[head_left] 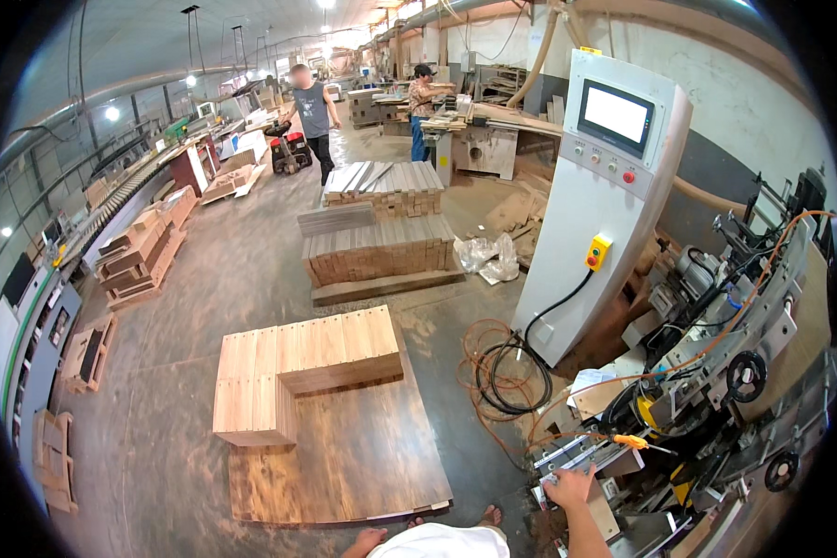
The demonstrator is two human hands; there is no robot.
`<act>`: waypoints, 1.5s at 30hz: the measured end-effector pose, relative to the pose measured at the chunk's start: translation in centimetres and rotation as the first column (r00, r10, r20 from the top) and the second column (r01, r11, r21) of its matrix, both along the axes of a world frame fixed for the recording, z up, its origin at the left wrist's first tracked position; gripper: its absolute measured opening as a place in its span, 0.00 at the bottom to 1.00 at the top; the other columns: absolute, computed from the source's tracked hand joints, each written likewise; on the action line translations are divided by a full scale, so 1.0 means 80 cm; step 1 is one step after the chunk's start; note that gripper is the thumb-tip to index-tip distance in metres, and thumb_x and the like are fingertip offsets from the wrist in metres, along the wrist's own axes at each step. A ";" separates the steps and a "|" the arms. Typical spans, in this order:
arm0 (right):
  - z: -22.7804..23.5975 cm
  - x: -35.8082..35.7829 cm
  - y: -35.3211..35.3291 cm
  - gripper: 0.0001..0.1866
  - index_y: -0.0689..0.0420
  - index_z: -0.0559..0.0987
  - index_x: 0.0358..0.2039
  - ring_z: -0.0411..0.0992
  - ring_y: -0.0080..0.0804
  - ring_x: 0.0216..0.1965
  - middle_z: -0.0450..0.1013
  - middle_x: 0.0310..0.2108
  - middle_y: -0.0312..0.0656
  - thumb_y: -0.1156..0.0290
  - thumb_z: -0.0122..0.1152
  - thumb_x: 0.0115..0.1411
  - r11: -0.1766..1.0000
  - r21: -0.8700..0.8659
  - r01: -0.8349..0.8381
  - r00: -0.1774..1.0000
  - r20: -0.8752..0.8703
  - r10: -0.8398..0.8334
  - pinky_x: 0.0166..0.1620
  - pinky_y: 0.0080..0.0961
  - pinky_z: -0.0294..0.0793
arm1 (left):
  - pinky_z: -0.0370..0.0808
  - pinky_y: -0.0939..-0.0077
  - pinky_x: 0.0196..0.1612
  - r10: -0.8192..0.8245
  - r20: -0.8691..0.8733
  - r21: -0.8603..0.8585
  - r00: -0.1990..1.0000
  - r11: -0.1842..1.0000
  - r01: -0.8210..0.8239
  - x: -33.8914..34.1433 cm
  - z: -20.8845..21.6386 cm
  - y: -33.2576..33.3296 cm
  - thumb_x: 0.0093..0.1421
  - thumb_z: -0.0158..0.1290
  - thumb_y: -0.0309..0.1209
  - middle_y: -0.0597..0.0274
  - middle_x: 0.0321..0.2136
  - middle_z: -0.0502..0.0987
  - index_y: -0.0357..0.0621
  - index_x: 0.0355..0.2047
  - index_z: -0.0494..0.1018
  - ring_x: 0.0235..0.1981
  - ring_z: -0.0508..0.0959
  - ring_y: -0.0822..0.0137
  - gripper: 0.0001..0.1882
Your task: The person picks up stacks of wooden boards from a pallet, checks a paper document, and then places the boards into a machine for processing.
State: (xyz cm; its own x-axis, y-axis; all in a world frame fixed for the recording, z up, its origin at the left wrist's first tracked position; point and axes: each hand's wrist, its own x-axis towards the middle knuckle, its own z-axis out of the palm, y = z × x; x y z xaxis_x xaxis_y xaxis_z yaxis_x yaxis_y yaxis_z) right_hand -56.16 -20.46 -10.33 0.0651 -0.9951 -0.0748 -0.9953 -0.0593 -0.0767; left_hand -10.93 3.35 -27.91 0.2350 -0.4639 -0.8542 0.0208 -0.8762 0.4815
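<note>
My right hand [569,487] rests at the near end of a machine [707,446] on the right, against its metal rail [577,458]. Its fingers are spread, and I see nothing held in them. Just beyond that hand lies an orange air blow gun [631,441] with a thin metal nozzle. My left hand [370,537] hangs low at the bottom edge beside my white shirt; its fingers are too small and hidden to read. Ahead of me, light wooden boards [307,349] are stacked in an L shape on a brown wooden panel [363,465].
A tall grey control cabinet [567,223] with a screen stands ahead right. Black cable [511,405] and orange hose [479,339] coil on the floor beside it. Further off are stacked wood strips [381,246], a plastic bag [488,259], a pallet jack [290,152] and two people.
</note>
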 end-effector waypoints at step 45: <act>0.026 0.018 -0.006 0.24 0.48 0.85 0.36 0.74 0.41 0.43 0.80 0.31 0.42 0.45 0.66 0.43 0.997 0.044 0.056 0.998 0.036 -0.058 0.67 0.55 0.36 | 0.72 0.68 0.36 -0.108 0.087 -0.036 0.990 0.993 0.111 0.011 -0.033 0.006 0.57 0.57 0.51 0.59 0.27 0.80 0.38 0.27 0.79 0.31 0.76 0.67 0.24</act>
